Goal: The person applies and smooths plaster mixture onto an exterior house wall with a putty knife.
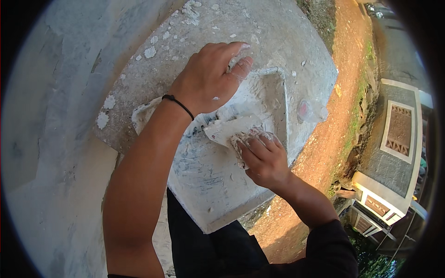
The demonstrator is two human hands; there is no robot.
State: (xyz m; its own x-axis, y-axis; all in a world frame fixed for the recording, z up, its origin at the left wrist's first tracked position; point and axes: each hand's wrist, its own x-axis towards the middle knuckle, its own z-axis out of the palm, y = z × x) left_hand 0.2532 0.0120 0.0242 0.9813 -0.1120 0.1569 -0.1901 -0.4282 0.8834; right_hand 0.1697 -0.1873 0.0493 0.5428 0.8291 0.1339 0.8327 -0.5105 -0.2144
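A shallow tray (218, 197) smeared with wet white plaster lies tilted across the middle of the view. Inside it, my right hand (263, 157) is closed round a plaster-caked scraper (232, 132), its pale flat blade pointing left over the plaster. My left hand (211, 76) is above the tray's far rim, back of the hand upward, with a black band round the wrist. Its thumb and forefinger curl toward each other around a whitish bit; what the hand holds is hidden. White plaster marks both hands.
The tray rests on a grey slab (153, 74) spotted with dried plaster. A clear plastic cup (311, 111) is on its right side. A grey wall (55, 102) rises at left. Reddish dirt (320, 153) runs along the right, with a low building (389, 139) beyond.
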